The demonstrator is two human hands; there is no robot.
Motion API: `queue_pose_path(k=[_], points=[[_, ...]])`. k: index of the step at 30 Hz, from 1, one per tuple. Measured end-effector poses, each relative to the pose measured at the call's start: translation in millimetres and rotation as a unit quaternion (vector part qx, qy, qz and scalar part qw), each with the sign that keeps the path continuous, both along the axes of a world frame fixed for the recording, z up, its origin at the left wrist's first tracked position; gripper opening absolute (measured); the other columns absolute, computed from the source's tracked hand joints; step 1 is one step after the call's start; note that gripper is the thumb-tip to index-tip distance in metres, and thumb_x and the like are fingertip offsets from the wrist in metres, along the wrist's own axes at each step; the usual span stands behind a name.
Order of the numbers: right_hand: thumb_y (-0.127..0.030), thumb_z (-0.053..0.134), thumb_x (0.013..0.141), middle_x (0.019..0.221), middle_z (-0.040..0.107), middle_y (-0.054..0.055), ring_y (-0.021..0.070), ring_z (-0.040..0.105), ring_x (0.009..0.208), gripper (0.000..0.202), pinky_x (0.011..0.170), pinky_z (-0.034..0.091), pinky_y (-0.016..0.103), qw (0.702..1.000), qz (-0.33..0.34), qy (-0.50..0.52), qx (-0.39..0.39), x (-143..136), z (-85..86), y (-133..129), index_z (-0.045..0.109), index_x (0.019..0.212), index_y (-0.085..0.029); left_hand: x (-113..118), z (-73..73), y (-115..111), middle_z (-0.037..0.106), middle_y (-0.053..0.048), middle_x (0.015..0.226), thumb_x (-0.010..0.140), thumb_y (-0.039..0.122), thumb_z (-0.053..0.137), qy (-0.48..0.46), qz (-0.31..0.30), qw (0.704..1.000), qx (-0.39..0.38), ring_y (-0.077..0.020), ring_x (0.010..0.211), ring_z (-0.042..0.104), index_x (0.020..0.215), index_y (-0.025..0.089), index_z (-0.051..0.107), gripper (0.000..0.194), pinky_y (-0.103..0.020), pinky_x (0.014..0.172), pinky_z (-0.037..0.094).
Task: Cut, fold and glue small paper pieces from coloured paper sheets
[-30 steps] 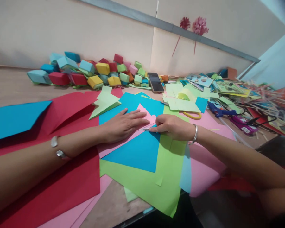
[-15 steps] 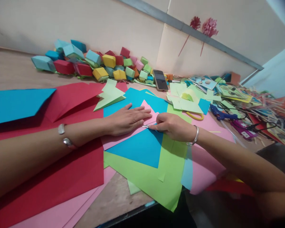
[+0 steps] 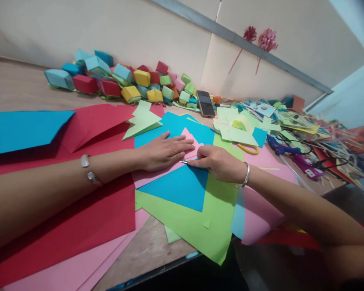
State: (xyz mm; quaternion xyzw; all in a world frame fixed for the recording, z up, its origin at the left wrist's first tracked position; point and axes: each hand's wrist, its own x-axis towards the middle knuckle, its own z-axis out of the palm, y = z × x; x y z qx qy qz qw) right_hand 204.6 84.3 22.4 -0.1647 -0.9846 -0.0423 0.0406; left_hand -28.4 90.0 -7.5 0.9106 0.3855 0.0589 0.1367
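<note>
The left hand [image 3: 165, 152] lies spread on pink paper [image 3: 151, 174]; the right hand [image 3: 220, 163] pinches a slim metal tool [image 3: 183, 161], its tip at the pink paper's edge, above blue paper [image 3: 177, 188].

Folded paper boxes [image 3: 142, 78], mixed colours, piled far L by wall [image 3: 109, 32]. Phone [image 3: 205, 103] just R of them, screen up. 2 paper flowers [image 3: 267, 39] w/ stems at wall rail [image 3: 230, 36]. R side: blue glue gun [image 3: 282, 146] nr purple socket block [image 3: 307, 165]. Yellow loop handle [image 3: 250, 150] partly under pale green scraps [image 3: 238, 135].
</note>
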Motion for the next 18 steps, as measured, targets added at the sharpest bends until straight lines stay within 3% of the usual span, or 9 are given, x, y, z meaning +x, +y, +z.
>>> queue_pose_path(k=[7,18], points=[[-0.026,0.037,0.104,0.086,0.060,0.009,0.0153,0.047,0.074,0.037,0.069,0.040,0.030,1.000,-0.003,0.012,0.002,-9.8,-3.1,-5.0,0.071,0.116,-0.016,0.1,0.1,-1.0,0.025,-0.004,0.164,0.103,0.045,0.018,-0.008,-0.003,1.000,0.001,-0.0276,0.151,0.019,0.152,0.031,0.034,0.054,-0.059,0.118,0.010],[-0.013,0.049,0.095,0.092,0.064,0.011,0.0190,0.053,0.086,0.029,0.073,0.043,0.032,1.000,0.015,0.015,-0.004,-32.9,-2.7,-15.7,0.072,0.114,-0.014,-3.0,-6.0,3.2,0.029,-0.007,0.163,0.102,0.046,0.023,-0.017,-0.013,1.000,0.010,-0.0300,0.151,0.021,0.152,0.029,0.034,0.054,-0.061,0.117,0.010]])
